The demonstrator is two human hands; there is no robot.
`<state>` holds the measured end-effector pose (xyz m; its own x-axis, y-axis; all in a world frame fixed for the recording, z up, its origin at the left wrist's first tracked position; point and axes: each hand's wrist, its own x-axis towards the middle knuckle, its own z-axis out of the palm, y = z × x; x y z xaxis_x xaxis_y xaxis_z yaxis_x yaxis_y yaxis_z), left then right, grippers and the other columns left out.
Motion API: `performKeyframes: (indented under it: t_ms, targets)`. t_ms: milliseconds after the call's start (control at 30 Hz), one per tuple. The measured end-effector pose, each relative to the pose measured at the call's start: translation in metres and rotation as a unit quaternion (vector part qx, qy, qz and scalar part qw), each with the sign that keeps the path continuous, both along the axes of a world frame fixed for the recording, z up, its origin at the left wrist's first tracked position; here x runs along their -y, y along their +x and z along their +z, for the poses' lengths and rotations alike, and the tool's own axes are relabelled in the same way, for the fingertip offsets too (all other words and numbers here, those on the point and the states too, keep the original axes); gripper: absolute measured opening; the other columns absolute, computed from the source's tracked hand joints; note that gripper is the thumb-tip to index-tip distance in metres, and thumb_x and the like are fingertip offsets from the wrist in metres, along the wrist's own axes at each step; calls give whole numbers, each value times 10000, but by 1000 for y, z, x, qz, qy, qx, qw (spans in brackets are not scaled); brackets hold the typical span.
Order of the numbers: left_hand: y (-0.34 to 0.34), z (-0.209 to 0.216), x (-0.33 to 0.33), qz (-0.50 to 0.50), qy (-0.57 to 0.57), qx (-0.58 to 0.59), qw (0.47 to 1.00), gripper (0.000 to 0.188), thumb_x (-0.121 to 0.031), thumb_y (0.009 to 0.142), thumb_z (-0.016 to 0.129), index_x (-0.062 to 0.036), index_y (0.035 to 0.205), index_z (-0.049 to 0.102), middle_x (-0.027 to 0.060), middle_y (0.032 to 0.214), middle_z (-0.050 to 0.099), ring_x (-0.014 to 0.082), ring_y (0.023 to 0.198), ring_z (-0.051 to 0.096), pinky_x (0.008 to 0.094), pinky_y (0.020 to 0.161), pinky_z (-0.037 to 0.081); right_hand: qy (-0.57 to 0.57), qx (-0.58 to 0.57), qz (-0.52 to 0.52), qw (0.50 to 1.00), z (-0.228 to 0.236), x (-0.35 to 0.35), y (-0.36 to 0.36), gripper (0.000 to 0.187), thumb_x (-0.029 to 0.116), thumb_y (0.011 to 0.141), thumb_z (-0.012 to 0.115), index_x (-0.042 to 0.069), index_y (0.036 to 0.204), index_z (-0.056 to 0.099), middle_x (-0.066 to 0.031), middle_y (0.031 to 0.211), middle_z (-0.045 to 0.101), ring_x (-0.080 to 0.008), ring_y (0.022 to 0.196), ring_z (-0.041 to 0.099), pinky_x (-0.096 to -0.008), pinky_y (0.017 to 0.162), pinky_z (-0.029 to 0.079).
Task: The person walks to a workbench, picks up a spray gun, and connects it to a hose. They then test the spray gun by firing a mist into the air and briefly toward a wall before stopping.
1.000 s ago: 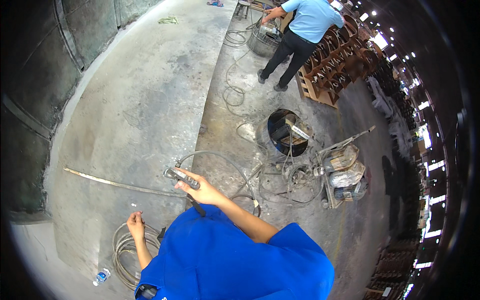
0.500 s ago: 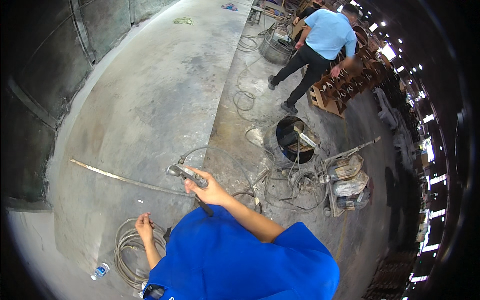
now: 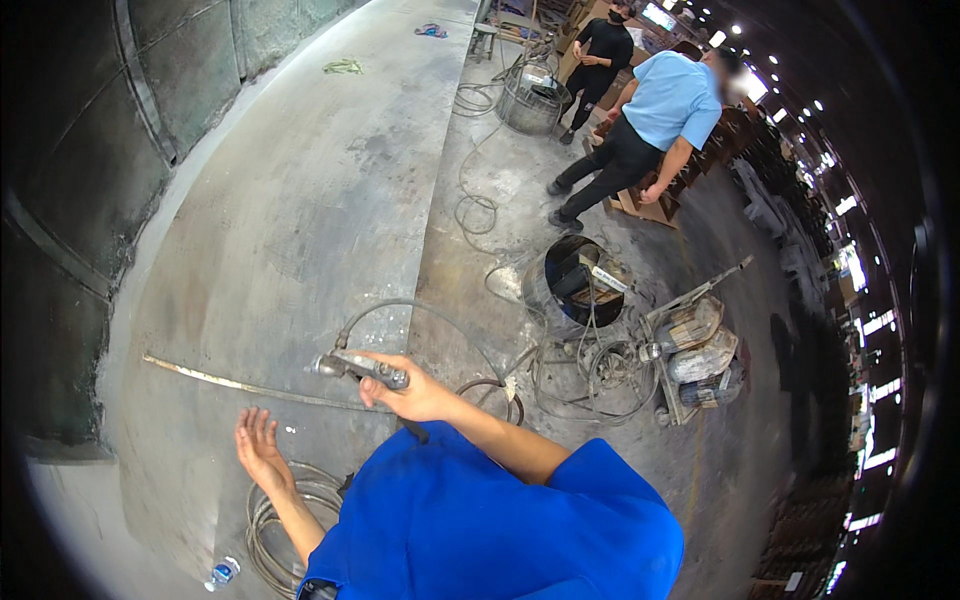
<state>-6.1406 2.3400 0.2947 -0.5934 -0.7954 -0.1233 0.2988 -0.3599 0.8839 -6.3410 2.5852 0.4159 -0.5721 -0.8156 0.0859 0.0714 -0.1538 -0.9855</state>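
My right hand [image 3: 418, 392] is wrapped round the handle of a metal spray gun [image 3: 350, 365], whose rounded head points left. A thin dark hose [image 3: 425, 305] joins the gun near its head and arcs away to the right. To its left, my left hand [image 3: 262, 450] is raised with fingers spread and holds nothing. Beyond that hand, a long, narrow, pale-worn strip [image 3: 230, 383] lies across the grey floor sheet. Below the left hand rests a coiled hose [image 3: 262, 535], partly hidden by my forearm.
At the right stand an open drum [image 3: 545, 280] and a cart with wrapped cylindrical parts [image 3: 700, 350], hoses tangled around them. Two people [image 3: 665, 110] [image 3: 603, 50] stand farther off near another drum [image 3: 515, 110]. A plastic bottle [image 3: 224, 572] lies lower left; a dark panelled wall [image 3: 140, 190] runs along the left.
My left hand has risen and moved left, its fingers spreading. The spray gun in my right hand has shifted slightly left and down. The person in light blue has turned, and the person in black shows more fully.
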Motion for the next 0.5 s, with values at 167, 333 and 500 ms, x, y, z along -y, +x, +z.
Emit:
performKeyframes:
  t_ms: [167, 333, 500]
  targets:
    - [-19, 40, 21, -14, -6, -60, 998, 634, -443, 1122, 448, 49, 1522, 437, 210, 1546, 491, 330, 1443, 471, 466, 1206, 368, 42, -19, 52, 998, 9, 2, 3, 588, 435, 1071, 610, 81, 1533, 529, 14, 783, 581, -90, 737, 559, -288, 692, 479]
    - [-21, 53, 22, -44, -31, -29, 998, 682, -470, 1128, 417, 82, 1528, 414, 248, 1565, 461, 355, 1482, 433, 482, 1244, 331, 47, -20, 94, 994, 15, 4, 6, 598, 470, 1060, 614, 77, 1508, 556, 9, 761, 588, -101, 720, 572, -304, 666, 480]
    - [-15, 56, 7, -84, -40, 5, 996, 705, -477, 1130, 404, 112, 1519, 404, 282, 1545, 469, 372, 1472, 448, 484, 1244, 339, 60, -18, 111, 992, 14, 3, 5, 568, 410, 1066, 619, 72, 1516, 544, -17, 778, 625, -111, 716, 599, -318, 703, 508]
